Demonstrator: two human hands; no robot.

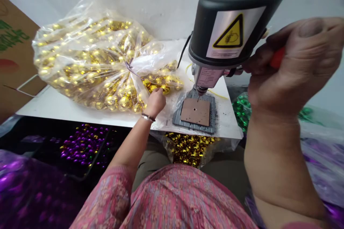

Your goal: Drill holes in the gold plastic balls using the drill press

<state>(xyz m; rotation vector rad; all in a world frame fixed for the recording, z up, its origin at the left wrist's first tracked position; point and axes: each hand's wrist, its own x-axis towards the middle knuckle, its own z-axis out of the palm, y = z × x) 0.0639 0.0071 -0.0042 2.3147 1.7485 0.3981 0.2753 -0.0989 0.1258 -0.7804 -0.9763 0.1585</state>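
My right hand (pixel 298 61), large and close at the right, is wrapped round the red knob (pixel 277 58) of the feed lever on a small black bench drill press (pixel 236 14). Its thin bit points down above a brown square board (pixel 197 112) with a small hole, lying on the grey ribbed base (pixel 176 121). My left hand (pixel 157 102) has curled fingers among shiny gold faceted balls (pixel 163 87) at the mouth of a clear plastic bag (pixel 88 57). Its fingertips are partly hidden, so what they pinch does not show. The bag, gathered with a dark tie, bulges with gold balls.
The machine and bag stand on a white tabletop (pixel 67 109) against a wall. Gold pieces (pixel 189 148) lie in plastic at my lap. Below left is a black crate (pixel 27 123) with purple balls (pixel 83 143). Green balls (pixel 242 111) lie at right; a cardboard box (pixel 16 57) stands left.
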